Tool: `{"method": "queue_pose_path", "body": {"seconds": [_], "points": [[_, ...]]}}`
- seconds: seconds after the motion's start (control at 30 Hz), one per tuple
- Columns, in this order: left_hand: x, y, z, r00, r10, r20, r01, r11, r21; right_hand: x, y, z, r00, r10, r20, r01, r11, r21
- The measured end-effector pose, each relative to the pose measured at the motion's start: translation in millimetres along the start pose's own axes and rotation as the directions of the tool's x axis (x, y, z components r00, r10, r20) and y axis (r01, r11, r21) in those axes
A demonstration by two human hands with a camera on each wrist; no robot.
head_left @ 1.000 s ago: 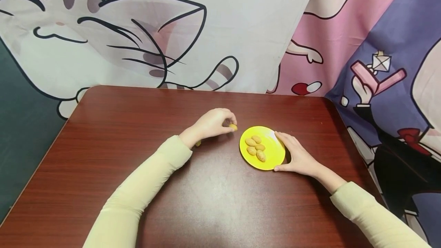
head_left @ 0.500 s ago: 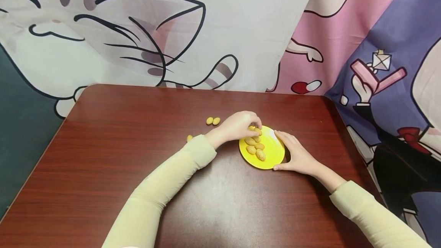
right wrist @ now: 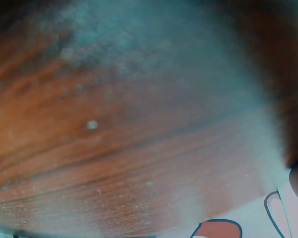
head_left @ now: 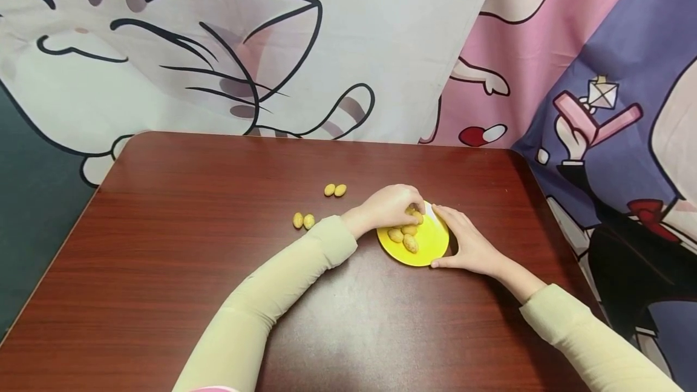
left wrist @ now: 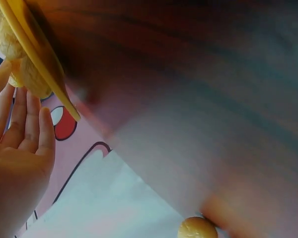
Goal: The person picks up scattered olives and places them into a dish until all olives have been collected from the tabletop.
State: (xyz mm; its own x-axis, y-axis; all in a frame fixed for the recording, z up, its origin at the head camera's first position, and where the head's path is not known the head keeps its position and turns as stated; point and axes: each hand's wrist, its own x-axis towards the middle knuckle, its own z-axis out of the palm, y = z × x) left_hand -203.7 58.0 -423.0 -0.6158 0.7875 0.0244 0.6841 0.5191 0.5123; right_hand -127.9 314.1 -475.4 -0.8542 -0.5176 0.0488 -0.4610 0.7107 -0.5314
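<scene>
A yellow plate (head_left: 427,247) lies on the table, right of centre, with several small yellow oval fruit-like pieces (head_left: 411,244) on it. My left hand (head_left: 389,205) reaches over the plate's left side. Its thumb and curled fingers pinch one oval piece (head_left: 417,217) just at the plate; in the left wrist view the thumb and fingertips meet a piece (left wrist: 16,77) beside others on the tilted-looking plate (left wrist: 37,62). From the right, my right hand (head_left: 469,243) holds the plate's rim between thumb and fingers. In the right wrist view the plate does not show.
Two oval pieces (head_left: 334,190) lie side by side farther back on the brown table (head_left: 218,198). Another pair (head_left: 303,221) sits left of my left sleeve. Cartoon-printed cloth (head_left: 403,47) hangs right behind the table's far edge.
My left hand has moved right from the table beside the plate to over the plate, bringing an oval piece. The pieces behind that arm have come into sight. My right hand stays at the rim.
</scene>
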Motion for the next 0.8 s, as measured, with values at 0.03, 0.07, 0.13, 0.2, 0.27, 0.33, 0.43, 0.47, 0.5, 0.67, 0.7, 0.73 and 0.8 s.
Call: {"method": "queue_pose_path", "body": {"seconds": [0.03, 0.07, 0.13, 0.2, 0.27, 0.33, 0.43, 0.47, 0.5, 0.67, 0.7, 0.73, 0.8], "points": [[0.8, 0.2, 0.7, 1.000, 0.003, 0.005, -0.003, 1.000, 0.005, 0.2, -0.3, -0.2, 1.000, 0.002, 0.002, -0.002, 1.000, -0.001], [1.5, 0.4, 1.1, 1.000, 0.006, 0.010, -0.006, 1.000, 0.012, 0.4, -0.3, -0.3, 1.000, 0.004, 0.003, -0.004, 1.000, 0.000], [2.7, 0.9, 2.2, 1.000, 0.006, 0.020, -0.007, 1.000, 0.026, 0.5, -0.7, -0.6, 1.000, 0.007, 0.004, -0.007, 1.000, 0.000], [3.5, 1.5, 3.0, 0.999, 0.002, 0.032, -0.003, 0.999, 0.042, 0.3, -0.9, -0.6, 1.000, 0.007, 0.003, -0.007, 1.000, 0.001], [4.1, 2.2, 3.8, 0.999, -0.006, 0.044, 0.004, 0.999, 0.054, 0.1, -0.6, -0.2, 1.000, 0.005, 0.001, -0.005, 1.000, 0.001], [4.2, 2.5, 4.4, 0.998, -0.019, 0.057, 0.015, 0.998, 0.064, -0.1, -0.6, -0.1, 1.000, 0.003, -0.001, -0.003, 1.000, 0.001], [4.1, 2.8, 4.3, 0.997, -0.034, 0.073, 0.029, 0.997, 0.065, 0.0, -0.7, -0.4, 1.000, -0.002, -0.003, 0.002, 1.000, -0.002], [4.1, 2.6, 4.4, 0.996, -0.037, 0.077, 0.032, 0.997, 0.066, 0.1, -0.7, -0.4, 1.000, -0.002, -0.004, 0.002, 1.000, 0.000], [3.9, 2.6, 4.2, 0.996, -0.040, 0.080, 0.035, 0.997, 0.065, 0.2, -0.7, -0.4, 1.000, -0.006, -0.006, 0.006, 1.000, 0.001], [3.4, 2.2, 3.3, 0.997, -0.030, 0.075, 0.026, 0.998, 0.048, 0.2, -0.7, -0.2, 1.000, -0.003, -0.004, 0.003, 1.000, 0.009], [2.9, 2.0, 2.9, 0.997, -0.027, 0.072, 0.024, 0.999, 0.042, 0.1, -0.8, -0.2, 1.000, -0.002, -0.002, 0.002, 1.000, 0.007], [2.6, 1.6, 2.6, 0.997, -0.023, 0.069, 0.021, 0.999, 0.037, 0.0, -0.8, -0.1, 1.000, 0.004, 0.001, -0.004, 1.000, 0.007], [1.3, 0.6, 1.2, 0.998, -0.018, 0.061, 0.016, 1.000, 0.026, -0.4, -0.9, 0.0, 1.000, 0.006, 0.000, -0.006, 1.000, 0.005]]}}
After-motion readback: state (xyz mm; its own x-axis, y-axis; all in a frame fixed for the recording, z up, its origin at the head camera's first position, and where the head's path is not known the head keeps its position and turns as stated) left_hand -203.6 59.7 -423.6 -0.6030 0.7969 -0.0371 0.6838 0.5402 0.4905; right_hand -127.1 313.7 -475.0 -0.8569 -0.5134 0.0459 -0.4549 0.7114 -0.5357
